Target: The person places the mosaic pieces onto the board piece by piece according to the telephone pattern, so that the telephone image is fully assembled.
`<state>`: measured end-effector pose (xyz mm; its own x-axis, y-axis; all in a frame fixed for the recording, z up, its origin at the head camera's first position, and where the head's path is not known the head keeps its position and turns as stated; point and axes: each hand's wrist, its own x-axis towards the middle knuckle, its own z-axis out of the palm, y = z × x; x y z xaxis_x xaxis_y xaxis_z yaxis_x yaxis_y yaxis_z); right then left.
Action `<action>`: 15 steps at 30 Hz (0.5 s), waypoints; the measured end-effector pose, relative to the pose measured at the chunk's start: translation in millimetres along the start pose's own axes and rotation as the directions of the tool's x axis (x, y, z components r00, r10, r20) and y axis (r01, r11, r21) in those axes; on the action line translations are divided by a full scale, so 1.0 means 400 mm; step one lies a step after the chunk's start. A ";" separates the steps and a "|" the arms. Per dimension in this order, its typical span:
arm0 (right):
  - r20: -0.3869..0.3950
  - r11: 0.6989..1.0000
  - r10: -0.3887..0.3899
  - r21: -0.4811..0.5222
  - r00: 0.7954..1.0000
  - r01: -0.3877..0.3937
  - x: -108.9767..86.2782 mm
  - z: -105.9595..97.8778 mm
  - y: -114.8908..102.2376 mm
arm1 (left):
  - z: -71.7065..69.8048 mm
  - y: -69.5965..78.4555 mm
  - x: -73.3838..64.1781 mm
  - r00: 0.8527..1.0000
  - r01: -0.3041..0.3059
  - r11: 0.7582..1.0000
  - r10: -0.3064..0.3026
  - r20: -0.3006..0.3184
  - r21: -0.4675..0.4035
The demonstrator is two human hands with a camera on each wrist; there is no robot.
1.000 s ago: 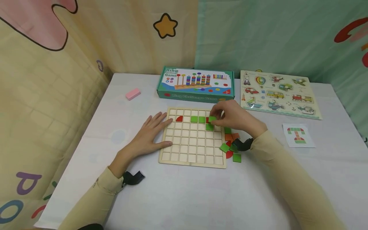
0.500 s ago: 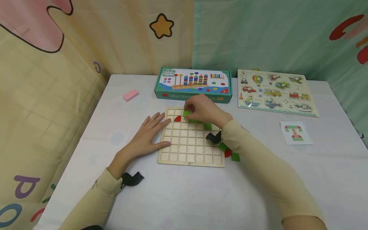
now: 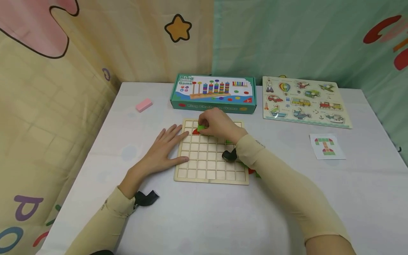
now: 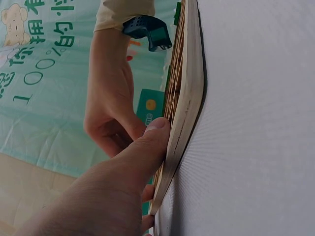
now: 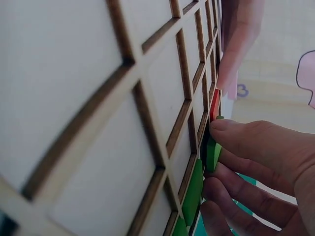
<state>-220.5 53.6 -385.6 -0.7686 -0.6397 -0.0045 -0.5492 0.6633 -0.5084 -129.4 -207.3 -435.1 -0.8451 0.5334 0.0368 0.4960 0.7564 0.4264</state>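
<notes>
My right hand (image 3: pixel 218 123) pinches a green square tile (image 5: pixel 213 155) between thumb and fingers, tilted over the upper left part of a wooden grid board (image 3: pixel 202 156). Just left of that tile, a red quarter-round piece (image 3: pixel 196 131) sits in a cell. Other green tiles (image 5: pixel 193 191) lie in the grid, partly covered by the right hand in the head view. My left hand (image 3: pixel 164 150) rests at the board's left edge with fingers spread, its thumb (image 4: pixel 156 127) and fingertips on the rim.
Loose red and green pieces (image 3: pixel 251 170) lie at the board's right side, mostly hidden under the right sleeve. Behind stand a ring game box (image 3: pixel 213 94) and a vehicle puzzle (image 3: pixel 306 102). A pattern card (image 3: pixel 327 147) lies at right, a pink block (image 3: pixel 144 105) at left.
My right hand has carried the green tile leftward across the board, from the right-hand columns to beside the red quarter-round piece. The left hand keeps its place on the board's edge.
</notes>
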 end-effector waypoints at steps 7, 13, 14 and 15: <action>-0.015 1.000 0.003 -0.028 1.000 -0.003 -0.006 0.005 -0.008 | 0.003 0.001 0.002 1.000 -0.001 1.000 0.001 -0.005 0.000; -0.002 0.998 0.025 -0.062 1.000 -0.025 -0.014 0.000 -0.014 | 0.004 -0.001 0.001 1.000 0.005 1.000 -0.005 -0.003 -0.002; -0.003 0.998 0.032 -0.063 0.999 -0.032 -0.015 0.000 -0.013 | 0.005 -0.001 0.000 1.000 0.007 1.000 -0.007 -0.002 -0.001; -0.004 0.997 0.037 -0.062 0.999 -0.037 -0.017 -0.001 -0.012 | 0.005 -0.002 0.000 1.000 0.009 1.000 -0.009 -0.001 -0.001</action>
<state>-212.7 55.0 -382.8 -0.7894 -0.6135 -0.0199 -0.5398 0.7093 -0.4532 -129.4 -207.1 -437.1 -0.8496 0.5263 0.0340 0.4883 0.7606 0.4280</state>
